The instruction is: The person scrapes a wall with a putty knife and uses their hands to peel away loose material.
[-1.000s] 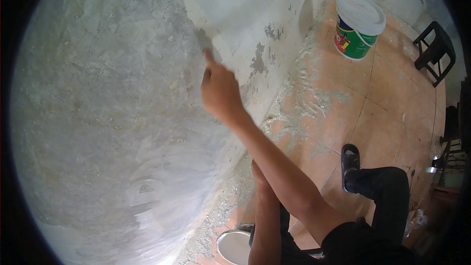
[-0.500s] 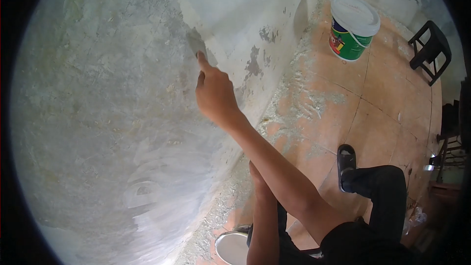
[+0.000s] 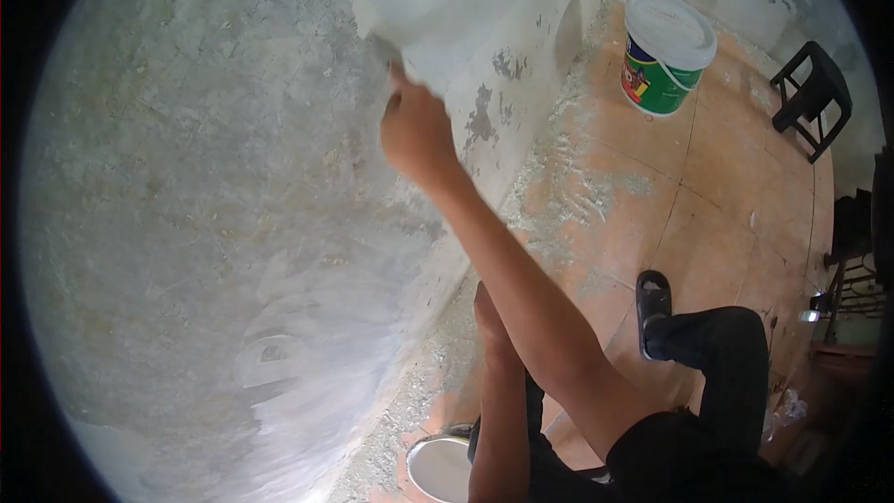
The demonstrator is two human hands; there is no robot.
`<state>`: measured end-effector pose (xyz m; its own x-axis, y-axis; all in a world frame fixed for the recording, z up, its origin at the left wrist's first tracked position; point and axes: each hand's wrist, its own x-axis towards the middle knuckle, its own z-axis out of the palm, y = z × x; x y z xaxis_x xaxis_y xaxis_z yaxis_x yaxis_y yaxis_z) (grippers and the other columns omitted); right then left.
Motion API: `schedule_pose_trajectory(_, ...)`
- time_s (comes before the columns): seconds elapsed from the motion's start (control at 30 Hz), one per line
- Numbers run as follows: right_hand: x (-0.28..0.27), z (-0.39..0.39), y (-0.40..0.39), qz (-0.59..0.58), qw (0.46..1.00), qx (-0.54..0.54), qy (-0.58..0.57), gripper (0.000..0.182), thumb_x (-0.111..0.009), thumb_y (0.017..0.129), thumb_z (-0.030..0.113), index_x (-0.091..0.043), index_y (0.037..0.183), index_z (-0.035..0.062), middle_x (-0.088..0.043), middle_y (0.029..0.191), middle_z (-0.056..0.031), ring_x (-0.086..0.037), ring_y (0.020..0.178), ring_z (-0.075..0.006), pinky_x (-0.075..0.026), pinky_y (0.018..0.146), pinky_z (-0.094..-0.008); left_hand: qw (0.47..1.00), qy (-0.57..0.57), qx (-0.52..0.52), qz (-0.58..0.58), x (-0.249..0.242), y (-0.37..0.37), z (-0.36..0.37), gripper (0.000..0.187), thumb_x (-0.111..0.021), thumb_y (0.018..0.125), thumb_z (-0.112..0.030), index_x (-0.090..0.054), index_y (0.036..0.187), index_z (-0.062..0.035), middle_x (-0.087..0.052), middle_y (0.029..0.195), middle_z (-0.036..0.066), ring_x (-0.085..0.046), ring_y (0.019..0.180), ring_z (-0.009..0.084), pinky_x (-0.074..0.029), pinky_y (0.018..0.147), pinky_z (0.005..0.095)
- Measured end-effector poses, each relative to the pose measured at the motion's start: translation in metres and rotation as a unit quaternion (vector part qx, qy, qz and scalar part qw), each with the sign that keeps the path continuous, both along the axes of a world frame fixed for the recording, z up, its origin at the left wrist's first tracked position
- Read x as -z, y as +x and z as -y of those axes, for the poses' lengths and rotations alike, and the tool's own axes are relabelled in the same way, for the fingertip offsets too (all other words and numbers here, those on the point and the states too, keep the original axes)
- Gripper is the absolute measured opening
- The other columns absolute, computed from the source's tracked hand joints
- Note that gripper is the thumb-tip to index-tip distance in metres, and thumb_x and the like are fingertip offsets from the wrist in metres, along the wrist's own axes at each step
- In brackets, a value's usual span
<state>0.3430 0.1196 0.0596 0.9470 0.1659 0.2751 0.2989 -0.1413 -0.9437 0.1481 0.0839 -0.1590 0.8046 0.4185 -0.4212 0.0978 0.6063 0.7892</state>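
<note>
A: R hand, how is it held?
B: Grip clenched round a scraper, forefinger laid along it so the blade is pressed flat to the wall, at the paint edge.
A: L hand?
B: Kept low by the knee; grip can't be told. Bucket left well apart on the floor.

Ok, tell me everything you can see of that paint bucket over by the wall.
The paint bucket is a round plastic tub with a white lid shut on top and a green body bearing a red and yellow label. A thin white bail handle hangs down its side. It stands upright on the orange tiled floor, near the foot of the wall, among white scrapings. Nothing touches it but the floor; the right hand is well away, up against the wall.
</note>
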Motion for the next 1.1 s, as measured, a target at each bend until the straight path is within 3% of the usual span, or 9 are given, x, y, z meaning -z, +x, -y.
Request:
schedule_pose_trajectory(0.3,-0.009,0.002,-0.022,-0.006,1.0,-0.012,0.008,0.047,-0.041,0.082,-0.001,-0.041,0.129,-0.005,-0.061,0.093,-0.0274,-0.059,0.091,-0.0426,-0.047,0.084,-0.0461,0.978,0.182,-0.015,-0.103,-0.049,-0.001,0.004,0.038,-0.054,0.089,-0.025,-0.052,0.109,0.0068,-0.062,0.099,0.013,-0.059,0.085,0.0188,-0.049,0.072,0.0295)
schedule_pose_trajectory(0.37,-0.019,0.004,-0.028,0.0,0.999,-0.036,-0.015,0.047,-0.041,0.082,-0.001,-0.042,0.129,-0.0057,-0.062,0.092,-0.0275,-0.06,0.091,-0.0425,-0.047,0.085,-0.0458,0.999,0.012,-0.014,-0.026,-0.044,0.003,0.005,0.038,-0.058,0.086,-0.022,-0.052,0.107,0.0084,-0.062,0.099,0.014,-0.059,0.086,0.0177,-0.048,0.073,0.0281)
schedule_pose_trajectory(0.6,-0.028,-0.003,-0.011,0.021,0.999,0.009,-0.024,0.051,-0.042,0.08,-0.001,-0.038,0.13,-0.0046,-0.06,0.096,-0.0296,-0.059,0.094,-0.042,-0.046,0.085,-0.0467,0.996,0.034,0.002,0.078,-0.047,0.015,0.004,0.035,-0.049,0.09,-0.022,-0.051,0.109,0.0068,-0.061,0.1,0.014,-0.059,0.085,0.0182,-0.049,0.072,0.0274)
schedule_pose_trajectory(0.77,-0.042,-0.003,0.002,-0.065,0.998,-0.001,0.013,0.051,-0.043,0.081,0.001,-0.038,0.132,-0.0026,-0.06,0.1,-0.0276,-0.058,0.095,-0.0434,-0.047,0.086,-0.0453,0.989,-0.136,-0.064,0.004,-0.082,0.008,0.009,0.036,-0.041,0.092,-0.021,-0.048,0.112,0.0078,-0.057,0.106,0.014,-0.057,0.097,0.0239,-0.048,0.082,0.0361)
schedule_pose_trajectory(0.8,-0.035,-0.008,-0.008,0.013,0.999,0.017,-0.037,0.053,-0.043,0.081,0.002,-0.037,0.133,-0.0027,-0.06,0.099,-0.0273,-0.058,0.094,-0.0428,-0.046,0.087,-0.0446,0.989,-0.138,-0.059,0.011,-0.072,0.009,0.009,0.036,-0.041,0.092,-0.021,-0.048,0.112,0.0078,-0.057,0.106,0.014,-0.057,0.097,0.0239,-0.048,0.082,0.0361)
schedule_pose_trajectory(0.9,-0.037,0.006,0.003,-0.028,1.0,-0.011,-0.006,0.052,-0.041,0.081,0.002,-0.037,0.132,-0.0032,-0.061,0.094,-0.0273,-0.06,0.089,-0.042,-0.047,0.084,-0.0452,0.993,-0.1,-0.051,0.044,-0.034,0.009,0.004,0.034,-0.041,0.091,-0.019,-0.047,0.112,0.0062,-0.057,0.106,0.013,-0.055,0.099,0.0255,-0.046,0.085,0.0389)
schedule_pose_trajectory(1.0,-0.019,0.007,0.003,0.005,1.0,-0.022,-0.017,0.044,-0.035,0.09,0.004,-0.037,0.133,-0.0026,-0.06,0.092,-0.0251,-0.061,0.086,-0.0358,-0.047,0.076,-0.0425,0.971,-0.226,-0.07,0.044,-0.013,0.011,0.013,0.034,-0.044,0.09,-0.021,-0.047,0.115,0.0017,-0.055,0.107,0.013,-0.055,0.1,0.0245,-0.044,0.087,0.0375)
schedule_pose_trajectory(1.07,0.009,0.013,-0.011,-0.022,0.997,-0.068,0.001,0.044,-0.035,0.091,0.005,-0.036,0.134,-0.0024,-0.058,0.083,-0.0208,-0.059,0.075,-0.0291,-0.046,0.068,-0.0391,0.969,0.231,0.08,-0.035,0.005,0.003,0.009,0.032,-0.048,0.089,-0.025,-0.048,0.113,-0.0038,-0.055,0.105,0.01,-0.054,0.098,0.0215,-0.043,0.086,0.036)
schedule_pose_trajectory(1.1,0.019,0.017,-0.014,-0.029,0.995,-0.095,0.025,0.044,-0.035,0.092,0.007,-0.034,0.136,-0.0022,-0.056,0.074,-0.0165,-0.056,0.063,-0.0224,-0.044,0.059,-0.0357,0.968,0.236,0.069,-0.043,0.01,0.0,0.007,0.032,-0.048,0.089,-0.025,-0.048,0.113,-0.0038,-0.055,0.105,0.01,-0.054,0.098,0.0215,-0.043,0.086,0.036)
